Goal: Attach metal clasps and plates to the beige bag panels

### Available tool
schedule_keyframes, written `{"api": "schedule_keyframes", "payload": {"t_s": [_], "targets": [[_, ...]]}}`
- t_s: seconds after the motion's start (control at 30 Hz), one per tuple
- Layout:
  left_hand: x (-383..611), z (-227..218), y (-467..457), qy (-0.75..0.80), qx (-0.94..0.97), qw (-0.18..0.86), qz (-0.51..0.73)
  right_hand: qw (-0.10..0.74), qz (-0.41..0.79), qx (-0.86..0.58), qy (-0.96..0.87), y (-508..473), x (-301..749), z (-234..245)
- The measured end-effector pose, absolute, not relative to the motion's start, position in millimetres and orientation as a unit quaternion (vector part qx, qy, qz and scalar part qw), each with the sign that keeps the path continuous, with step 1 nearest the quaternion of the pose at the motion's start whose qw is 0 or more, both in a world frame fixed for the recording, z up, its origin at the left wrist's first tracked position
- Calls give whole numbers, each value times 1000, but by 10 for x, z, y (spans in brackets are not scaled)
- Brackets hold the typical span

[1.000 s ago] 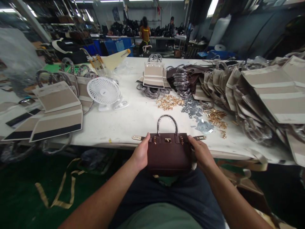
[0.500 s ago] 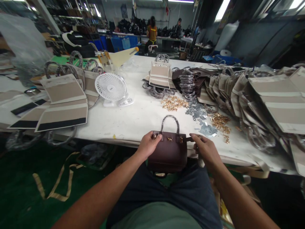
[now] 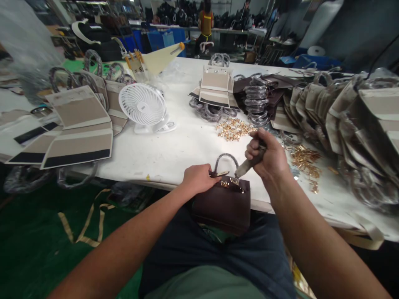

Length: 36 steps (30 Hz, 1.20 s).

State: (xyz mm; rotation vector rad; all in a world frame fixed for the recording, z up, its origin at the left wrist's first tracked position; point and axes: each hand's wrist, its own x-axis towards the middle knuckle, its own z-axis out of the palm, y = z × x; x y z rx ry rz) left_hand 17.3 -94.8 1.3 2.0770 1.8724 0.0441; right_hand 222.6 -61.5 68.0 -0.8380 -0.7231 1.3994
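Observation:
A dark brown handbag leans against the table's front edge above my lap, its wrapped handle standing up. My left hand is closed at the bag's upper left, pinching a narrow dark strap that lies across the top. Gold metal fittings show on the bag's upper front. Wrapped in my right hand is a hand tool with a greyish tapered shaft. Its lower end points down at the gold fittings on the right; I cannot tell its exact kind or whether it touches.
Small gold fittings lie heaped beyond the bag, with another gold pile to the right. A white fan stands at left. Flat unfinished bag pieces overhang the left edge; more bag pieces crowd the right. A person is in the background.
My right hand has left the bag's right side and risen, turning the tool down toward the fittings. The strap now lies over the bag's top in my left hand. The view has tilted down.

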Motion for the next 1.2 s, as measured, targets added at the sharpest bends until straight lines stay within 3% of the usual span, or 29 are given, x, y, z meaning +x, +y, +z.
{"api": "schedule_keyframes", "payload": {"t_s": [0.23,0.53,1.2], "targets": [[162,-48,-931,655,735,170,33,538,716,-373,-244,-196,1897,126],[188,-54,-962,637,753,162,20,438,807,-346,-195,-58,1878,-12],[308,-95,-1023,672,723,159,28,383,834,-349,-189,10,1715,-115]]}}
